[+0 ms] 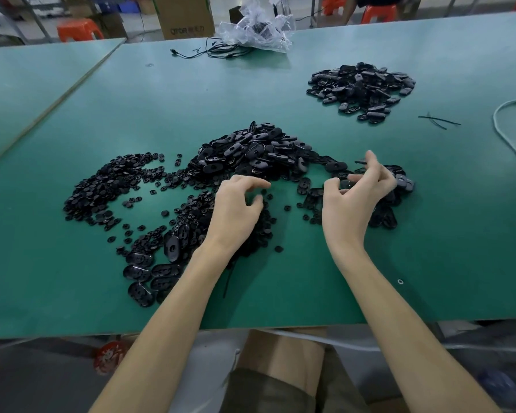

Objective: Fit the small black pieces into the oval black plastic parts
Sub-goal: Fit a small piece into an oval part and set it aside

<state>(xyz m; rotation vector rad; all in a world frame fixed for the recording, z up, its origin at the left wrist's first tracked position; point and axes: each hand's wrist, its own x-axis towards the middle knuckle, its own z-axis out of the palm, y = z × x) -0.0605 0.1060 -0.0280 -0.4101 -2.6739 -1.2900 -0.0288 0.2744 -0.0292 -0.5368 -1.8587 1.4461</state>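
A green worktop point(161, 93) fills the view, with a second worktop point(27, 84) just beside it at the left. Past the far edge stand orange stools point(79, 29), a cardboard box point(185, 16) and blue crates point(125, 7) on a grey floor. The light is even.

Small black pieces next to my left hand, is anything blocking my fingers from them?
Nothing visible does. The left hand is poised just above the loose small black pieces on the green table, with only open air between its fingertips and them.
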